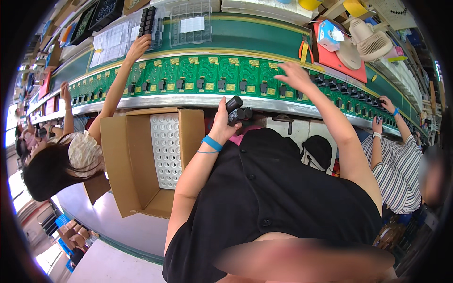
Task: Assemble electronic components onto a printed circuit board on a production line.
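Assembly line (250, 38): L hand (220, 124) clutches blk cylinders (234, 104), R hand (297, 77) outstretched, splayed over grn PCBs (211, 71).

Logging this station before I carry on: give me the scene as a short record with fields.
Left hand: gripping several black cylinders, exact count unclear
Right hand: over the row of green circuit boards, fingers spread; contact unclear
Left of the person: open cardboard box with a white tray full of round holes inside
Beyond the boards: pliers, fan
Co-worker on left: hand at a black strip of parts
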{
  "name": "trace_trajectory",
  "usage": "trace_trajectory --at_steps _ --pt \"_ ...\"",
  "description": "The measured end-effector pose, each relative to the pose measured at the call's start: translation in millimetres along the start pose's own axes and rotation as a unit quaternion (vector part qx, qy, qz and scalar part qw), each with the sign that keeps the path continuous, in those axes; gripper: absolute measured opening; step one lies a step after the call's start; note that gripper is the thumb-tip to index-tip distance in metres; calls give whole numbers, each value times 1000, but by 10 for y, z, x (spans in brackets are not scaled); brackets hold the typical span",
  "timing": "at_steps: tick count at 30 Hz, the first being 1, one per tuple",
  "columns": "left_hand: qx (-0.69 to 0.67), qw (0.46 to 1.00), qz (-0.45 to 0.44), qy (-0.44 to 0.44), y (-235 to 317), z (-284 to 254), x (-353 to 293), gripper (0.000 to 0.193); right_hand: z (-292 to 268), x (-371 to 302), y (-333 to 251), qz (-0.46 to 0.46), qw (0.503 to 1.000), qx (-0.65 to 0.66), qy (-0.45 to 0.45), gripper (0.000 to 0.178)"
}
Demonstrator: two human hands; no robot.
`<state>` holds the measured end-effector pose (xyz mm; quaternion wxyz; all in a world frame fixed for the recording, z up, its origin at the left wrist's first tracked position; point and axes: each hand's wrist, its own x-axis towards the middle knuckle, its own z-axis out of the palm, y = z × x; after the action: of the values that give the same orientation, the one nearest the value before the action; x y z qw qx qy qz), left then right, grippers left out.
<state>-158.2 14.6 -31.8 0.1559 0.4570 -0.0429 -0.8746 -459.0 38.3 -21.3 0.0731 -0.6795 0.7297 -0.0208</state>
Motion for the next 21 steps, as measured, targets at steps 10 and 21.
trace_trajectory --at_steps 10,21 --pt "15 985 -67 -158 -38 172 -36 44 -253 -105 -993 -50 772 587 -238 20" --pt "46 991 -39 -121 -45 -24 -32 22 122 159 349 162 982 95 -25 34"
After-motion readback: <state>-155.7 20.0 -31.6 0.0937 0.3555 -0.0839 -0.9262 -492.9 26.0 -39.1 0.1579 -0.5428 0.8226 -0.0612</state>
